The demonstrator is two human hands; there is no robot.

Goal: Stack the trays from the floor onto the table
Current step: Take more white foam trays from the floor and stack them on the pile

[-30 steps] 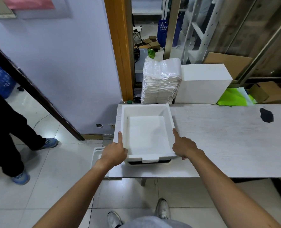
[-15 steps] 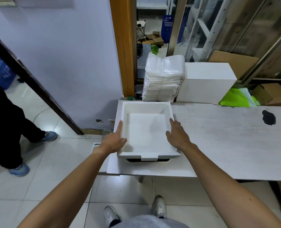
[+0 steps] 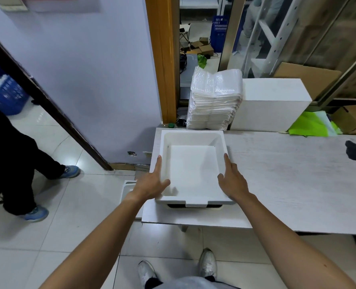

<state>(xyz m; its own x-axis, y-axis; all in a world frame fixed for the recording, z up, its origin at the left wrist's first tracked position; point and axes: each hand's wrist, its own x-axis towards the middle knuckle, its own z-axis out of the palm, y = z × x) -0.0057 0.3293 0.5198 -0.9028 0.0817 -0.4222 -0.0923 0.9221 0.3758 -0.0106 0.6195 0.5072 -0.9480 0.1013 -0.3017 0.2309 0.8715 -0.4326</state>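
Two hands have changed since a second ago: the pointing fingers have flattened and slid forward along the tray's sides, which suggests it is being squared up, not carried. The surface [image 3: 287, 184] holds the top tray [image 3: 191, 163] on a lower tray [image 3: 173, 207] mid-frame, close to its near and left edges, with bare room to the right. The left hand [image 3: 152, 184] and right hand [image 3: 233, 180] are both wide, fingers straight against the rim. Another tray [image 3: 128, 190] waits on the floor, left of the stack.
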